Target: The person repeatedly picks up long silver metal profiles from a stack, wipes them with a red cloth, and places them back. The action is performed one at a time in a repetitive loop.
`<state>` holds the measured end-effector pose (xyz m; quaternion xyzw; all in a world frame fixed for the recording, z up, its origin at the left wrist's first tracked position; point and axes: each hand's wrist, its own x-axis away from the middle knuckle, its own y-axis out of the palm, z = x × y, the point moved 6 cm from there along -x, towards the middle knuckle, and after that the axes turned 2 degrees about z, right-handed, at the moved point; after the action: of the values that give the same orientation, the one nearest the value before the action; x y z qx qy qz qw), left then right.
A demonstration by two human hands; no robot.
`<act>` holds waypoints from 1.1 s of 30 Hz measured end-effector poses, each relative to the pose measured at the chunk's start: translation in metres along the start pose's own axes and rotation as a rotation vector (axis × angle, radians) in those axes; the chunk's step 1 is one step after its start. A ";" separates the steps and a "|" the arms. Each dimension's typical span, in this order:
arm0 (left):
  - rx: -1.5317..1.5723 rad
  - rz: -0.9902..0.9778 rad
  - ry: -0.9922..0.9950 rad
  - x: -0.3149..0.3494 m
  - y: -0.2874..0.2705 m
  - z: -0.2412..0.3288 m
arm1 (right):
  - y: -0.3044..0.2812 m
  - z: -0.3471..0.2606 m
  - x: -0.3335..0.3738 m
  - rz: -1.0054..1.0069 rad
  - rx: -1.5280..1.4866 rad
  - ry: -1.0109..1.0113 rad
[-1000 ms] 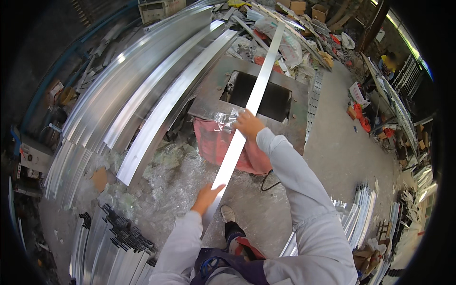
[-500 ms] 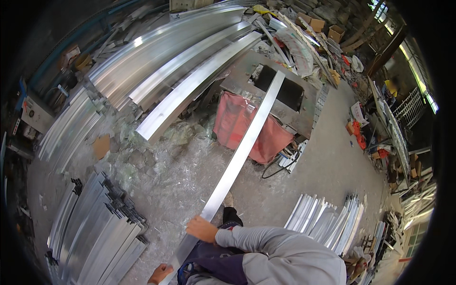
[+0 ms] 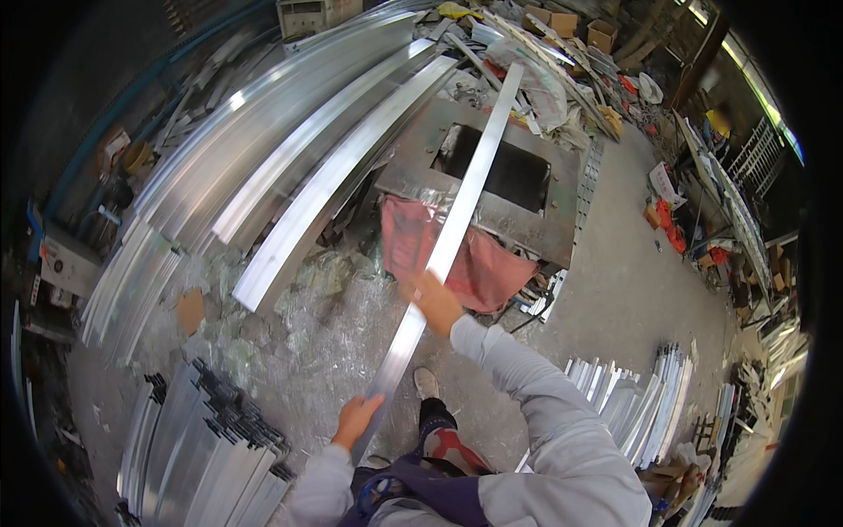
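Observation:
A long silver aluminium profile (image 3: 475, 176) slants away from me, with its far part above a metal bench (image 3: 408, 149) that has a dark rectangular opening. My right hand (image 3: 436, 304) is closed around the profile near its middle, slightly blurred. Closer to my body, my left hand (image 3: 356, 420) grips the near part from the left edge, thumb on its upper face. A red cloth (image 3: 408, 241) hangs from the bench's near side, partly behind the profile. Whether the profile touches the bench I cannot tell.
Long aluminium profiles (image 3: 329, 184) lie stacked left of the bench. Bundles with dark ends (image 3: 202, 448) lie at lower left, and another bundle (image 3: 628, 404) at lower right. Crumpled clear plastic film (image 3: 316, 299) litters the floor. Scrap and cardboard boxes (image 3: 601, 35) fill the back.
The profile has slid forward, its far end now past the bench opening. Both hands have moved forward with it, and the right arm is stretched further. My shoe has come into fuller view.

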<state>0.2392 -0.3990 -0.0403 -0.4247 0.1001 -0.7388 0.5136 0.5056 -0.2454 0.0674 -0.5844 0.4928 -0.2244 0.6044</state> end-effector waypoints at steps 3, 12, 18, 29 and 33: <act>-0.070 -0.027 0.137 -0.094 0.003 0.124 | -0.070 0.058 -0.029 0.215 0.232 0.252; 0.083 -0.025 0.187 -0.238 0.010 0.354 | -0.090 0.135 0.006 0.350 -0.100 0.542; 0.022 -0.064 0.228 -0.217 0.019 0.289 | -0.065 0.166 0.004 0.465 -0.289 0.749; -0.036 -0.084 -0.081 0.069 -0.005 -0.083 | 0.096 -0.004 0.074 0.557 -0.982 1.096; 0.115 -0.184 -0.305 0.187 -0.006 -0.196 | 0.093 -0.165 0.139 0.369 -1.212 1.267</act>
<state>0.0712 -0.6105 -0.0601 -0.5091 -0.0605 -0.7143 0.4764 0.3933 -0.4232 -0.0369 -0.4811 0.8541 -0.1057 -0.1670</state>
